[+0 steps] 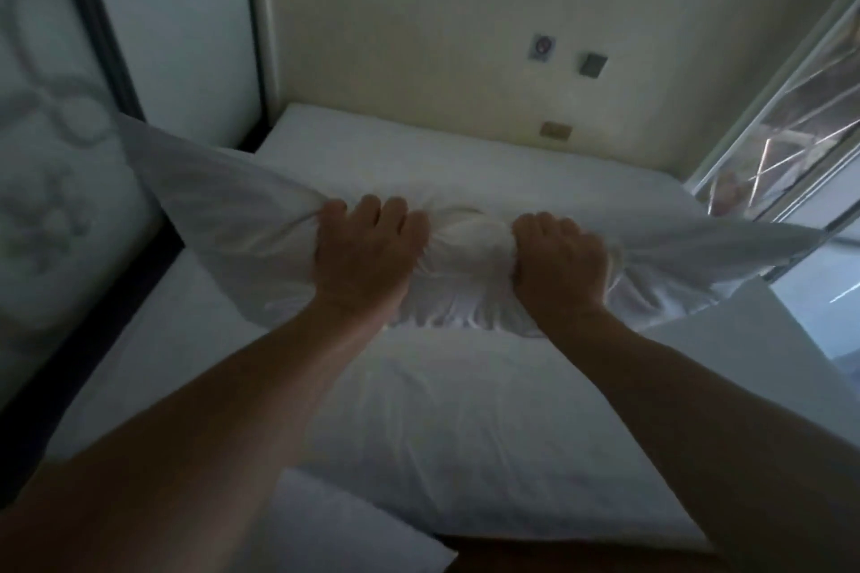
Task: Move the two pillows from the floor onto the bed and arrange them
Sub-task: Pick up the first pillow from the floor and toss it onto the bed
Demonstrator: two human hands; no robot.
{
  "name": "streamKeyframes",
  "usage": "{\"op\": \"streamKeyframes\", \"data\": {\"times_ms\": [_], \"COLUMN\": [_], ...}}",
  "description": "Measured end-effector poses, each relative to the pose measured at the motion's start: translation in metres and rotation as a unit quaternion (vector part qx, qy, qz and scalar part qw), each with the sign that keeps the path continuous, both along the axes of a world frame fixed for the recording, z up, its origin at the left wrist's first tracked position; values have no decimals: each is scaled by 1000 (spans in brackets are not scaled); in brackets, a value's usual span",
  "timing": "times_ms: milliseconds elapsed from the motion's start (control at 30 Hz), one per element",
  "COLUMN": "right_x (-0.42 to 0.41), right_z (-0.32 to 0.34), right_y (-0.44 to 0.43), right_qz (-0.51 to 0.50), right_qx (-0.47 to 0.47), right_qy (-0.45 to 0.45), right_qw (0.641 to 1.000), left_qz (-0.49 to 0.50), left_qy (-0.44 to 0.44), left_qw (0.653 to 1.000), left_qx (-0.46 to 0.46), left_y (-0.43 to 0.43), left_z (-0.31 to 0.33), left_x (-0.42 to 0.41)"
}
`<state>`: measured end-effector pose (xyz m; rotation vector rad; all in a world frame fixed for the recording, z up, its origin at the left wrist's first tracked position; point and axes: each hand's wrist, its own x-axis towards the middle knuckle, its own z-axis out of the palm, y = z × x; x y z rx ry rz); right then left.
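A white pillow (242, 205) is held up over the bed (419, 154), its corners spread left and right. My left hand (367, 247) and my right hand (561, 258) both clutch its near long edge, and the fabric bunches between them. A second white pillow (465, 423) lies flat on the bed below my forearms. The far side of the held pillow is hidden.
A cream wall (465, 37) with small switch plates (542, 47) stands behind the bed. A frosted patterned panel (51, 154) closes the left side. A glass window (800, 116) runs along the right. A white fabric corner (372, 530) shows at the bottom.
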<state>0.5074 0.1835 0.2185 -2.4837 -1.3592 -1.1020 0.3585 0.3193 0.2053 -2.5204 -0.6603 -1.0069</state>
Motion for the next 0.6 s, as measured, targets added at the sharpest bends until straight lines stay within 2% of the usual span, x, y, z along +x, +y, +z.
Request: {"op": "streamKeyframes", "data": {"times_ms": [33, 100, 133, 200, 267, 400, 500, 600], "right_x": [23, 71, 91, 122, 141, 156, 156, 148], "right_z": [6, 4, -3, -31, -68, -127, -149, -162], "right_y": [11, 34, 44, 53, 51, 51, 54, 59], "right_qz": [-14, -43, -59, -52, -25, 3, 7, 18], "right_qx": [28, -29, -110, -296, -368, -383, -387, -388], "right_qy": [-45, -23, 39, 130, 151, 183, 235, 251], "right_qw": [999, 998, 991, 945, 917, 906, 892, 887], "left_qz": [-1, -15, -26, -16, 14, 51, 59, 60], "left_qy": [-29, -3, 47, 187, 221, 269, 238, 209], "left_qw": [999, 999, 999, 975, 961, 939, 931, 921], "left_qx": [31, 37, -2, -116, -167, -209, -270, -324], "left_y": [14, 41, 53, 65, 70, 77, 78, 78], "left_z": [7, -2, -16, -52, -88, -131, -145, -152], "left_x": [26, 75, 96, 123, 137, 151, 154, 149]}}
